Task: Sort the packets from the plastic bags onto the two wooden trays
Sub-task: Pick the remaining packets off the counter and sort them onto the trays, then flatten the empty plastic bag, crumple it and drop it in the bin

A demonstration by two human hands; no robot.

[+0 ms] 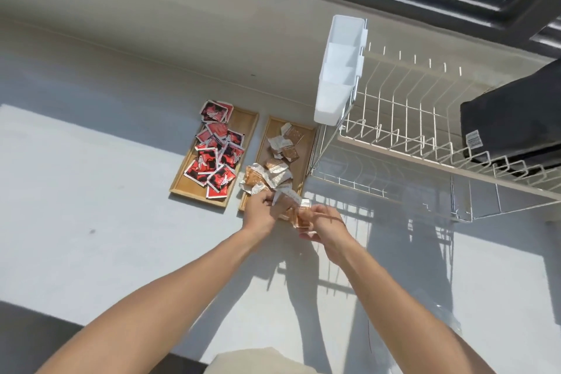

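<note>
Left tray [246, 124]: red packets [215, 150] piled on it.
Right tray [306, 143]: orange/silver packets [280, 146].
Your hands: L hand [261, 212] & R hand [326, 229] both pinch orange packets [300, 215] (near tray's front edge).
</note>
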